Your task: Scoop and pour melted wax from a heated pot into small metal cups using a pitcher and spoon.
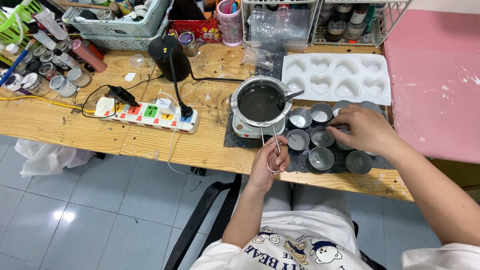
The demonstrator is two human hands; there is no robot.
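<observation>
While the left hand (268,162) closes its fingers (280,152) around the wire handle (270,142) to steady the melting pot (260,102) on its small hotplate (248,129), the right hand (365,129) pinches a thin tool (336,127) over the grouped metal tins (321,136) on the desk (65,125).

A red printed packet (192,25) and clear plastic bag (257,56) lie at the table's back.

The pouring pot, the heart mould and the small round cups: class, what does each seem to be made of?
Pouring pot: shiny metal, probably steel, with bright rim and wire handle. Heart mould: matte white, likely silicone, soft rounded cavities. Small round cups: thin grey metal, perhaps tin, dull sheen.
</observation>
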